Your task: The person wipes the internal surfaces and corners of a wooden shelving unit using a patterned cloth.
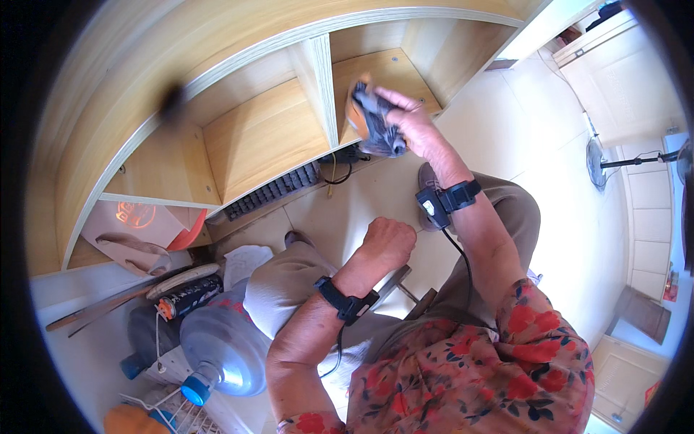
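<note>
My right hand (415, 119) is gripping a blurred bundle (379, 122), dark grey and orange, perhaps cloth or a plastic wrap; which, I cannot tell. It is held at the front edge of the right compartment of a wooden shelf unit (332, 92). Lower and to the left, my left hand (389, 242) is closed in a fist above my lap, with nothing visible in it. Each wrist carries a black strap with a small cabled device.
Left of my legs lie a large clear water bottle (233, 347) with a blue cap and a white wire rack (173, 412). A paper bag (135, 228) rests in the lower left compartment. A stand with a round base (595, 163) is at the far right.
</note>
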The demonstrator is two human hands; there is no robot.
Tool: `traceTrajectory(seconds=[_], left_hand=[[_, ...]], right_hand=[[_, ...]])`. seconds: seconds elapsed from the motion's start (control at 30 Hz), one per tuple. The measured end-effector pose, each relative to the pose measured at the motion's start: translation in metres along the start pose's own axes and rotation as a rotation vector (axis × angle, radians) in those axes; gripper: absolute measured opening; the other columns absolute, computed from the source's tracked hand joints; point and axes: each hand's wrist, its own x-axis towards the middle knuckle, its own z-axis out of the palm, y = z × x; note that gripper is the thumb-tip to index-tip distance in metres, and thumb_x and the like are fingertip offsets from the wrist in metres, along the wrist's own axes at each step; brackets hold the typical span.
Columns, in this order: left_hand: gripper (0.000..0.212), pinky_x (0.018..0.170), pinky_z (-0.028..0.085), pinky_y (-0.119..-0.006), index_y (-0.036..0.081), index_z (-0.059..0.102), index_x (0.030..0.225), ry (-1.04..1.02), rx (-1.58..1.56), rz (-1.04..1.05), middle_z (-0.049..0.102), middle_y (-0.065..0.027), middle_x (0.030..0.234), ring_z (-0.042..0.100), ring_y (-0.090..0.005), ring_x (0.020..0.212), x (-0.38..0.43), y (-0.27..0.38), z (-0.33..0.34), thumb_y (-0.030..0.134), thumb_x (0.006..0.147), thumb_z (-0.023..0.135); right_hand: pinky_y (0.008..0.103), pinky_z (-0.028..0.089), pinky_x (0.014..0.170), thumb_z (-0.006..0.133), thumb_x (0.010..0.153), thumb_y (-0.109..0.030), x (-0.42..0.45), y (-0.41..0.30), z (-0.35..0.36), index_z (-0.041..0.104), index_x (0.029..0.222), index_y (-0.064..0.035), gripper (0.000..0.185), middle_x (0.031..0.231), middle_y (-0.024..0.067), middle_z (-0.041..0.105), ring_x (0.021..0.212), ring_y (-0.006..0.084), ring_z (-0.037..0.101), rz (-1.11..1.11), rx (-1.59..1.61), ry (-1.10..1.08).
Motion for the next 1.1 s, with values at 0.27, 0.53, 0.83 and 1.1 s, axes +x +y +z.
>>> traceTrajectory(seconds=[0.27, 0.53, 0.83, 1.1], left_hand=[[0.013, 0.066, 0.046, -0.04, 0.008, 0.061, 0.087, 0.191, 0.044, 0.047, 0.064, -0.0102, 0.086, 0.061, -0.0278, 0.081, 0.008, -0.014, 0.035, 0.012, 0.076, 0.057], [0.02, 0.069, 0.049, -0.037, 0.007, 0.061, 0.089, 0.568, -0.067, 0.078, 0.062, -0.0103, 0.086, 0.059, -0.0303, 0.082, 0.007, -0.006, 0.026, 0.005, 0.069, 0.059], [0.019, 0.059, 0.051, -0.04, 0.005, 0.064, 0.085, 0.068, 0.088, 0.04, 0.065, -0.0114, 0.081, 0.064, -0.0279, 0.075, 0.012, -0.008, 0.042, 0.006, 0.068, 0.058], [0.002, 0.054, 0.048, -0.038, 0.006, 0.061, 0.067, 0.25, 0.086, 0.039, 0.063, -0.0101, 0.067, 0.064, -0.0264, 0.064, 0.006, -0.006, 0.028, 0.007, 0.066, 0.058]], right_hand=[[0.0421, 0.045, 0.091, 0.046, 0.089, -0.023, -0.034, -0.137, 0.06, 0.045, 0.123, -0.0043, 0.039, 0.109, 0.0127, 0.058, 0.101, 0.0249, 0.058, 0.003, 0.893, -0.06], [0.0334, 0.052, 0.068, 0.056, 0.084, -0.044, -0.009, -0.086, 0.072, 0.053, 0.1, -0.0112, 0.036, 0.086, 0.0028, 0.055, 0.078, 0.0143, 0.059, -0.026, 0.644, -0.149], [0.0333, 0.051, 0.075, 0.051, 0.09, -0.031, -0.009, 0.011, 0.067, 0.048, 0.122, -0.0096, 0.039, 0.094, 0.0026, 0.06, 0.085, 0.0139, 0.058, 0.314, 0.694, -0.147], [0.0279, 0.051, 0.069, 0.049, 0.09, -0.025, 0.037, -0.094, 0.059, 0.055, 0.103, -0.0076, 0.022, 0.092, 0.0024, 0.061, 0.078, 0.0134, 0.059, -0.105, 0.766, -0.432]])
